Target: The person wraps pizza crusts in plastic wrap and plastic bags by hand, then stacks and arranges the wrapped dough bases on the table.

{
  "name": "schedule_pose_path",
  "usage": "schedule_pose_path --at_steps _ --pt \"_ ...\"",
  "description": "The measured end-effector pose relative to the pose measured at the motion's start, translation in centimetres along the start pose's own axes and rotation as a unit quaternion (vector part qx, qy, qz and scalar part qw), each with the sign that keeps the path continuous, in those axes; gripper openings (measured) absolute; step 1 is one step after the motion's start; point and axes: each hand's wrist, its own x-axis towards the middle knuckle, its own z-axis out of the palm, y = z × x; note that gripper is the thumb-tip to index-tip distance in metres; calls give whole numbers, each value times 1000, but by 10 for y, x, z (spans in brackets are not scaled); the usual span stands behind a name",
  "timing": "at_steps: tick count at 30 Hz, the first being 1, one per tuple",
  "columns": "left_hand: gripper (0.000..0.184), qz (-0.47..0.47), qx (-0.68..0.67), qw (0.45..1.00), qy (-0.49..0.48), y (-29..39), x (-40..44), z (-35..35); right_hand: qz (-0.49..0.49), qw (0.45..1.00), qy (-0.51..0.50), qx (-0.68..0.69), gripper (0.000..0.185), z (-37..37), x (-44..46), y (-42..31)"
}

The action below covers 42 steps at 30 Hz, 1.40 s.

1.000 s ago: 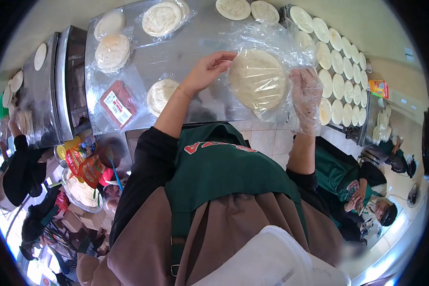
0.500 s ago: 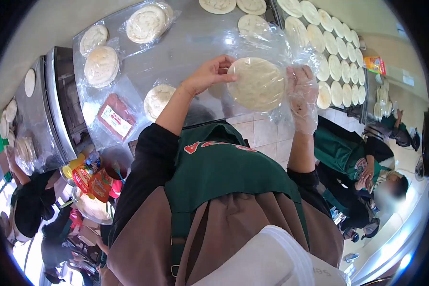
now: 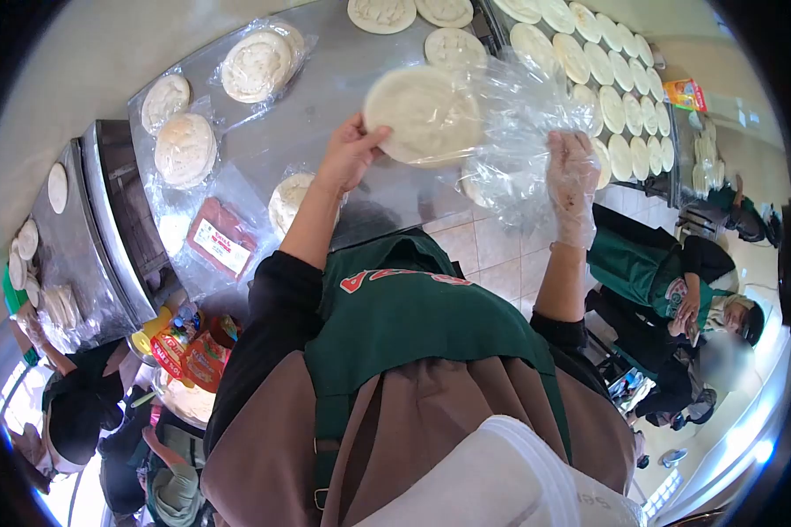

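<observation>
- Position: I find the round flatbread (image 3: pixel 424 112) raised over the right part of the steel table (image 3: pixel 343 105), between the far and near edges.
- Left hand (image 3: pixel 344 158): bare, its fingers closed on the bread's left rim, thumb lying over the upper face.
- Right hand (image 3: pixel 571 186): in a clear disposable glove (image 3: pixel 575 220), its fingers bunched on the crumpled plastic bag (image 3: pixel 532 127), beyond the table's right side. The bread's right side meets the film; I cannot tell how much lies inside.
- Handling: I judge the bread light, soft and pliable, liable to crease or tear if pinched hard. Best hold, in my view, is the rim, with a broad support beneath. The film looks slippery and apt to cling; its gathered edge offers the surest grip.
- Materials: the bread is pale, matt, flat and slightly dimpled. The bag is thin, glossy and wrinkled. The table is smooth, reflective metal.
- Surroundings: I note a red meat pack (image 3: pixel 221 235) with a white label at the near left corner, a bagged flatbread (image 3: pixel 185 149) along the left edge, a bagged stack (image 3: pixel 257 67) toward the far edge, and an unbagged flatbread (image 3: pixel 455 49) near the far right corner.
</observation>
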Motion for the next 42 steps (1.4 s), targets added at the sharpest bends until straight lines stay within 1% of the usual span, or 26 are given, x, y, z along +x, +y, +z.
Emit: schedule_pose_path --at_steps 1,2,5,6,7,8,10,11,13,15,17,19,20,22,23,25,27,28,29,30,31,33,35,38,41,42 --pt "32 5 -67 997 36 4 -1 -4 2 1000 2 0 12 -2 -1 7" --pt "32 5 -66 997 36 9 2 -7 3 1000 9 -9 12 -4 -1 15" --pt "37 96 116 979 134 18 30 -24 -2 994 6 -105 15 -13 0 38" --pt "41 120 208 956 168 12 47 -31 2 995 12 -95 15 -15 1 37" --pt "45 191 374 894 155 7 60 -36 6 996 17 -84 16 -18 0 35" --pt "48 251 528 800 135 1 71 -38 17 998 14 -65 17 -19 -1 35" --pt "54 277 586 758 67 -9 85 -40 14 998 6 -66 19 -23 -1 34" --pt "54 275 588 757 77 -6 84 -44 7 998 1 -60 19 -24 -2 32" --pt "64 282 660 661 219 3 86 -53 33 996 -12 -82 20 -27 -3 28" --pt "79 290 576 605 467 13 102 -94 33 997 -27 -68 21 -30 -6 24" --pt "88 143 351 668 640 58 91 -110 63 997 -30 -29 22 -31 -8 13" --pt "90 97 346 651 669 79 94 -153 93 994 -53 21 19 -26 -15 22" --pt "90 98 344 649 671 85 99 -177 100 991 -49 68 17 -20 -18 24" --pt "85 62 269 757 592 89 107 -218 106 987 -47 116 16 -17 -18 22" --pt "85 62 267 758 592 93 104 -227 96 987 -66 114 17 -18 -18 17" --pt "79 57 258 812 520 93 99 -240 84 987 -85 111 20 -21 -18 -3" --pt "70 96 273 796 531 100 72 -190 144 959 -22 244 30 -21 -11 -37" --pt "62 135 288 778 541 106 60 -169 142 959 -22 245 30 -21 -8 -38" --pt "62 138 288 777 543 101 58 -174 89 982 -43 161 34 -21 -4 -36" --pt "54 227 232 806 495 90 54 -182 36 995 -64 75 38 -21 -1 -33" --pt "46 313 173 824 439 83 52 -191 35 994 -63 76 38 -19 1 -24" --pt "40 344 218 807 428 80 35 -185 -68 983 -160 -63 42 -15 5 -12" --pt "34 376 262 787 413 78 15 -171 -45 986 -138 -85 38 -8 3 -24" --pt "26 342 218 826 392 85 -18 -110 -24 991 -109 -71 32 8 4 -51" --pt "18 457 493 663 329 89 -52 -40 -65 987 -145 20 23 24 8 -64" --pt "16 494 577 585 285 88 -60 -26 -149 982 -105 58 20 39 5 -59"
